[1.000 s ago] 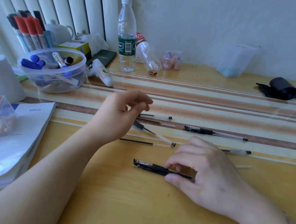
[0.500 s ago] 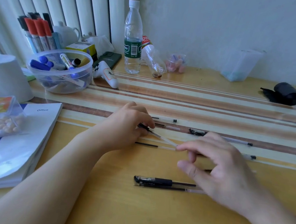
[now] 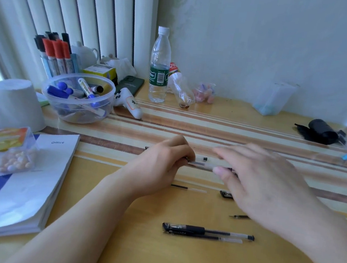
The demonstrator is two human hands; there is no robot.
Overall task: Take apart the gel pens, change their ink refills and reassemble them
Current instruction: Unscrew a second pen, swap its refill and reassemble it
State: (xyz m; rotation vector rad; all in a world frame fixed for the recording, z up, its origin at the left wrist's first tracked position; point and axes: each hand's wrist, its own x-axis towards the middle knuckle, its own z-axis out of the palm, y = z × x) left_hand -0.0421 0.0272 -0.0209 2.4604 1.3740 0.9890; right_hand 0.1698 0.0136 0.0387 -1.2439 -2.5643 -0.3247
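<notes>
Hands on 1 pen barrel (image 3: pixel 204 166): I see left hand (image 3: pixel 161 164) fingers pinching its end, right hand (image 3: pixel 263 182) blurred, thumb touching it, grip unclear.

Both hands grip one gel pen (image 3: pixel 204 166) — left hand (image 3: pixel 161 164), right hand (image 3: pixel 255 177) — above the desk (image 3: pixel 156 257)

A home study corner or small office: a yellow wooden surface (image 3: pixel 115 242) with striped inlay stands against a plain wall beside vertical blinds (image 3: pixel 77 16). Whiteboard markers (image 3: pixel 54 56) stand in a holder, a clear bowl (image 3: pixel 77 98) holds more pens, an "Office" book (image 3: pixel 26 180) lies at the left, and a water bottle (image 3: pixel 159 66) and teapot (image 3: pixel 85 54) stand at the back.
</notes>
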